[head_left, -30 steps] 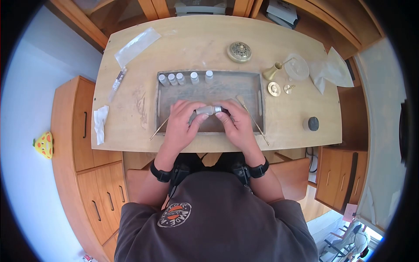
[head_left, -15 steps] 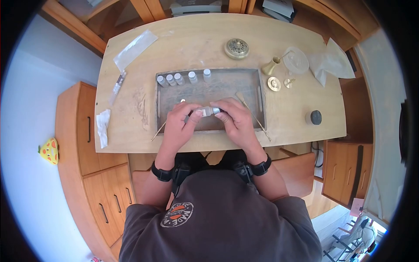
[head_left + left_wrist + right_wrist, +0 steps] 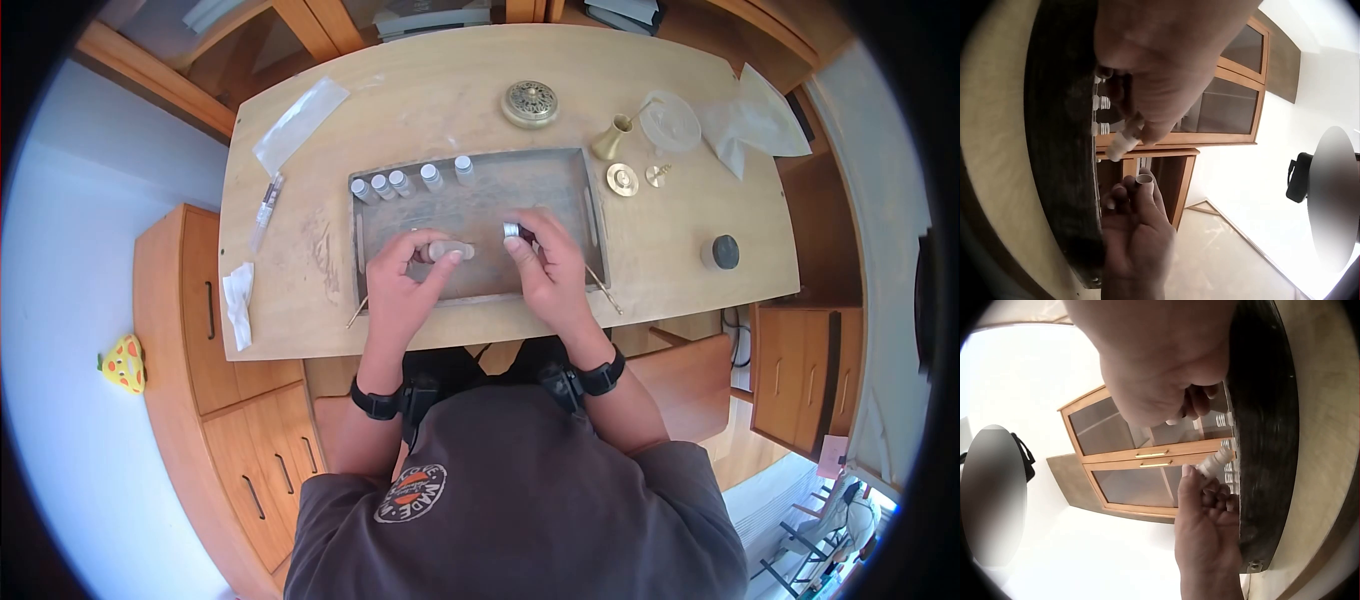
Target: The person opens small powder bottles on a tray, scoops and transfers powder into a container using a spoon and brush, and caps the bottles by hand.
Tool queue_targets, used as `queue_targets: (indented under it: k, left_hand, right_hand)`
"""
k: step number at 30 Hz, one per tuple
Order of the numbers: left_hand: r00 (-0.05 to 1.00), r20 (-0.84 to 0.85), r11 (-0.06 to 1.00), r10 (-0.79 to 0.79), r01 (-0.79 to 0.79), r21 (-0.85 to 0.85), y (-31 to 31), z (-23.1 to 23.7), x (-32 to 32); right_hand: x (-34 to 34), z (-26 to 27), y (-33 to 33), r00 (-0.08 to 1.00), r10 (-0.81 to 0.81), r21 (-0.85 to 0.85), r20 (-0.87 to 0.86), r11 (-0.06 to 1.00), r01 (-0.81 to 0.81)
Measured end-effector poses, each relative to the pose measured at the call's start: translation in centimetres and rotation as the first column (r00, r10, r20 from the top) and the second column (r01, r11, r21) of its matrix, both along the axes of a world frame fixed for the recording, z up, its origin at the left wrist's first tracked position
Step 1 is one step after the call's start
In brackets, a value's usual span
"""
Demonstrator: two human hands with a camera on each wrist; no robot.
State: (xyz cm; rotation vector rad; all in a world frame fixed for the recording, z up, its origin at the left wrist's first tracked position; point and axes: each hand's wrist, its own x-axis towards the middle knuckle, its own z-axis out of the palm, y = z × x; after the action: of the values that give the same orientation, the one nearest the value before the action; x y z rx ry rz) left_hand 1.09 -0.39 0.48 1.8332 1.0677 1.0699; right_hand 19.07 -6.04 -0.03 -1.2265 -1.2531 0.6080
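Vials (image 3: 401, 185) stand in the tray (image 3: 535, 190) behind bottle (image 3: 449, 250) and cap (image 3: 511, 230).

- Bottle (image 3: 452, 249): base end hidden by the left hand (image 3: 402, 285); contents cannot be told.
- Cap (image 3: 511, 230): partly covered by the right hand (image 3: 549, 268), and wholly hidden behind it in the right wrist view.
- Left rod (image 3: 357, 313), right rod (image 3: 605, 291): upper ends hidden by the hands.
- Pen (image 3: 268, 203): print too small to read.
- Books (image 3: 432, 18): cut off by the top edge.
- Shirt (image 3: 560, 500): cut off at the bottom.

"MADE" (rest unclear), round print (image 3: 411, 494), dark shirt (image 3: 560, 500)
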Motion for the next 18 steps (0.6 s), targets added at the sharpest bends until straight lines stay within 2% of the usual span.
queue_targets:
  k: [2,4,8,11,13,18]
  left_hand:
    - [1.0,-0.012,0.999,-0.01,0.011,0.042,0.2,0.2,0.1]
    - [0.992,-0.123,0.993,0.021,-0.007,0.114,0.3,0.7,0.2]
    - [0.996,-0.093,0.994,-0.017,0.027,0.105,0.6,1.3,0.4]
    - [0.986,-0.166,0.986,-0.036,0.063,0.156,1.0,1.6,0.4]
    - [0.97,-0.243,0.971,-0.023,0.08,0.227,0.9,2.0,0.5]
    - [0.952,-0.305,0.93,-0.007,0.118,0.347,0.9,2.3,0.7]
  right_hand:
    - [0.1,0.3,0.0,1.0,0.014,-0.007,0.008,1.0,-0.014]
    - [0.2,0.2,0.0,1.0,0.007,-0.005,0.021,1.0,-0.007]
    - [0.1,0.2,0.0,0.998,-0.008,0.025,0.054,1.0,0.007]
    - [0.0,0.4,0.1,0.999,-0.006,0.012,0.04,1.0,0.005]
    - [0.0,0.0,0.2,0.999,-0.008,0.027,0.05,1.0,0.007]
    - [-0.4,0.1,0.2,0.998,-0.001,0.024,0.066,1.0,-0.001]
